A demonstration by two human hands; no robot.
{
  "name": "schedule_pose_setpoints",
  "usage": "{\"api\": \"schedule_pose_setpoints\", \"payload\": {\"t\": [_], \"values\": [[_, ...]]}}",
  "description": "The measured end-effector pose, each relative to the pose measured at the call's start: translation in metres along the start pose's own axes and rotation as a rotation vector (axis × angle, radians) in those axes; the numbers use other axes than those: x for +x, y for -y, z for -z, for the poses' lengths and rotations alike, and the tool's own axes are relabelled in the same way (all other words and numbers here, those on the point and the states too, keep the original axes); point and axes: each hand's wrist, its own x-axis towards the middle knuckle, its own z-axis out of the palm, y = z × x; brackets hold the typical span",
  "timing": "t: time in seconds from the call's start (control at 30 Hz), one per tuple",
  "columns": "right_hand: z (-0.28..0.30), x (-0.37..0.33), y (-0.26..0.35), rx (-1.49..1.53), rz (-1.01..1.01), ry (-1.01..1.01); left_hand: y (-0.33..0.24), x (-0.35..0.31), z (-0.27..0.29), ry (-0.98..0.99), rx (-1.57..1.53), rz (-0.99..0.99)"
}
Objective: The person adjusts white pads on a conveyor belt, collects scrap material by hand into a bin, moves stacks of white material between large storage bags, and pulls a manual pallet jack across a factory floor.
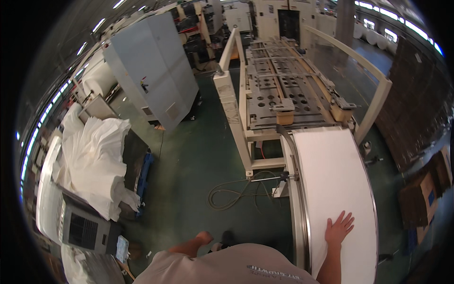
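Long, flat white strip (333,175) is on our right, its far end at the near edge of the grey perforated-metal bench (260,111) with cream frame. Our right hand (339,230) is palm-down on it, fingers spread wide, gripping nothing. Our left hand (204,237) is over the green floor (184,165), fingers look curled; can't tell how tightly or if they hold anything. Further left: crumpled white sheet pile (94,151), tall grey metal cabinet (165,71) beyond.
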Motion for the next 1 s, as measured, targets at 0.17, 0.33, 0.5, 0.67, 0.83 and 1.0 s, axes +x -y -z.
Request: {"api": "schedule_pose_setpoints", "payload": {"t": [0.17, 0.33, 0.5, 0.67, 0.83, 1.0], "values": [[-0.012, -0.030, 0.019, -0.046, 0.009, 0.030, -0.048, 0.010, 0.072, -0.241, -0.870, 0.190], [-0.056, -0.052, 0.006, -0.064, -0.074, -0.331, -0.036, 0.025, 0.099, -0.382, -0.912, 0.050], [-0.040, -0.104, 0.129, 0.693, 0.269, -0.119, 0.030, 0.004, 0.015, -0.303, -0.947, 0.185], [-0.070, -0.158, 0.255, 0.580, 0.847, 0.216, 0.097, -0.030, -0.110, -0.162, -0.923, 0.447], [-0.228, -0.167, 0.230, 0.643, 0.440, 0.680, 0.136, -0.094, -0.183, -0.198, -1.089, 0.577], [-0.287, -0.137, 0.264, 0.225, 0.432, 0.869, 0.147, -0.161, -0.232, -0.313, -1.359, 0.775]]}}
